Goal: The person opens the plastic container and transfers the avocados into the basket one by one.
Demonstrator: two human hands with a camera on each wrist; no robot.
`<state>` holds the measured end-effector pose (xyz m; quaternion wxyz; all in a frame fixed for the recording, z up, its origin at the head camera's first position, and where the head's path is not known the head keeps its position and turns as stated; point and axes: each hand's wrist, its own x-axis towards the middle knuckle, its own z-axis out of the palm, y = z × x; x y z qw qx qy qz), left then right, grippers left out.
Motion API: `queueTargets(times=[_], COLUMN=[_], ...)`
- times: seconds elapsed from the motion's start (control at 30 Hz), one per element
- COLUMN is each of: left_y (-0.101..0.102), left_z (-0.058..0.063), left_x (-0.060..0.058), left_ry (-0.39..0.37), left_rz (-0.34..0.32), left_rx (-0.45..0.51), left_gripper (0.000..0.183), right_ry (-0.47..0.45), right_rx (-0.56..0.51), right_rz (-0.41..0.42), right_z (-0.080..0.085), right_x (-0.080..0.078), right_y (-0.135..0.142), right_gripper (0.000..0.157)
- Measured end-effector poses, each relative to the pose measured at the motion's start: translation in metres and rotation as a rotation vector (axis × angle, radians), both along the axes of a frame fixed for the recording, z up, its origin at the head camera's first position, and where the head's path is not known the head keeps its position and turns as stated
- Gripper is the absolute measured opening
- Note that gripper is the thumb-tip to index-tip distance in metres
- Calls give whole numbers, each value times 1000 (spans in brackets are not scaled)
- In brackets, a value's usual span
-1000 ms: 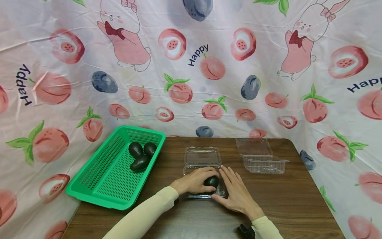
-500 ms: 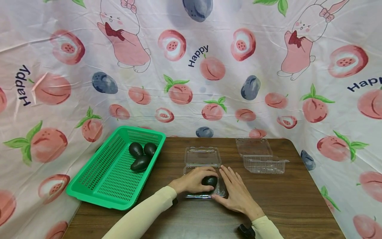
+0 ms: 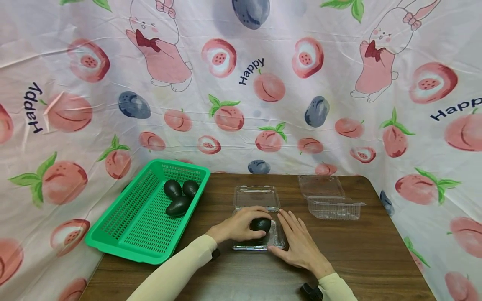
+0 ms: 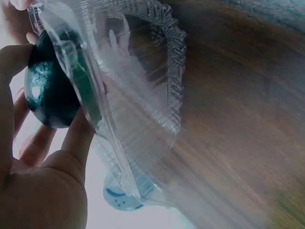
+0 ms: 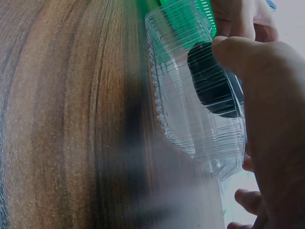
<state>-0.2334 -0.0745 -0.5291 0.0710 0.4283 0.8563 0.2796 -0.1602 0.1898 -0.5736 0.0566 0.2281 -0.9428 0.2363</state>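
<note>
My left hand (image 3: pixel 241 225) grips a dark avocado (image 3: pixel 260 225) over the tray of a clear plastic clamshell box (image 3: pixel 278 241), whose lid (image 3: pixel 256 197) lies folded back behind it. In the left wrist view, thumb and fingers curl round the avocado (image 4: pixel 50 90) at the box's rim. Seen through the ribbed wall in the right wrist view, the avocado (image 5: pixel 209 81) sits partly below that rim. My right hand (image 3: pixel 299 242) rests against the box's right side, fingers extended and thumb at the front corner.
At the left stands a green slotted basket (image 3: pixel 109 242) with three avocados (image 3: pixel 178 206) toward its right side. A second clear clamshell (image 3: pixel 333 208), lid up, is at the back right of the wooden table (image 3: pixel 361 259). A fruit-print cloth (image 3: pixel 271 159) hangs behind.
My left hand and the avocado have shifted left and slightly back within the box, baring more of the tray's right part. The right hand stays in place.
</note>
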Motion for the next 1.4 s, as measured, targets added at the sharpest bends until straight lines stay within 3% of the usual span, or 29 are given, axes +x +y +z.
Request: queueTargets(times=[0.27, 0.47, 0.77, 1.4], left_y=[-11, -21, -35, -75], left_z=[6, 19, 36, 69], left_x=[5, 7, 7, 9], left_ry=[11, -12, 35, -20], left_rz=[14, 32, 48, 166], left_rx=[22, 48, 88, 205], left_gripper=[45, 46, 44, 48], right_ry=[-10, -2, -12, 3], right_rx=[7, 11, 11, 10], right_rz=[-3, -4, -7, -6], right_z=[1, 1, 3, 2], right_x=[1, 0, 1, 1], right_y=[0, -1, 0, -1], right_gripper=[111, 111, 111, 112])
